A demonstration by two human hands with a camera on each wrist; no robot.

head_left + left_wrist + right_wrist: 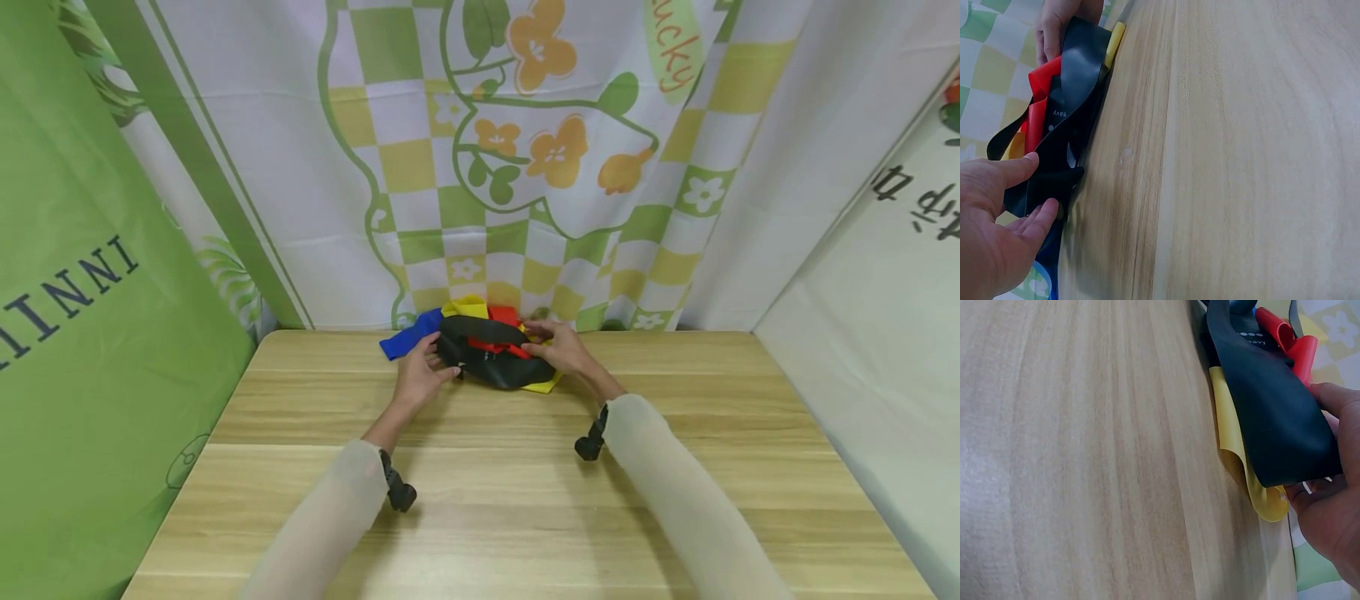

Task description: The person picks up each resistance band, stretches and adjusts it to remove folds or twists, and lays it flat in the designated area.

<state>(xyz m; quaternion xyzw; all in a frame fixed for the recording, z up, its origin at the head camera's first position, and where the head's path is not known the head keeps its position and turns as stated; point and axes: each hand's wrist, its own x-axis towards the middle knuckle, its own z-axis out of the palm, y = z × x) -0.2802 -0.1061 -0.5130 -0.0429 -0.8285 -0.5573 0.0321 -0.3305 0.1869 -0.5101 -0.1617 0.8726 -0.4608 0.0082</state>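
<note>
A black resistance band [502, 374] lies in a loose loop at the table's far edge, with "heavy" lettering partly readable in both wrist views. My left hand [418, 377] holds its left end between thumb and fingers. At the other end, my right hand [567, 350] grips the band near a red folded band [1305, 357]. Behind and under the black loop are a blue band [411, 336], a yellow band [465, 307] and more red band [504, 315]. Another yellow fold [1229, 415] shows beneath the black one in the right wrist view.
The wooden table [495, 500] ends right behind the bands, against a patterned curtain [420, 208]. A green cloth [90, 375] hangs on the left side and a white one [862, 317] on the right. Each wrist wears a small black camera [400, 493].
</note>
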